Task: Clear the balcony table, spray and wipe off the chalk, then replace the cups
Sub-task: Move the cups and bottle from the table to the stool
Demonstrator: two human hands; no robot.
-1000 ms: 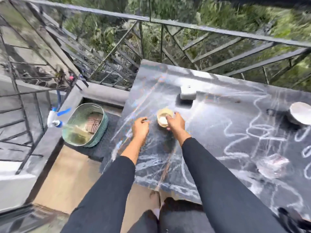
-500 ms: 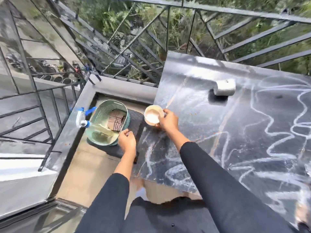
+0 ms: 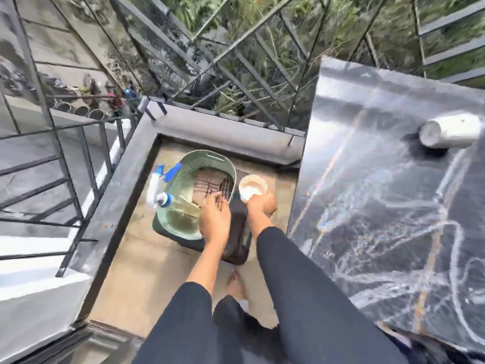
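Now cup (image 3: pixel 252 186) gripped in right hand (image 3: pixel 261 204) fingers

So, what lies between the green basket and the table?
The small cup, held in the right hand; the head view shows it.

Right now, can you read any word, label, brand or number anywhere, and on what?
None readable.
Chalk marks on the table: scribbled lines, no letters.
Spray bottle: blurred, no label legible.
Held cup in the right hand and tipped cup on the table: no print visible.
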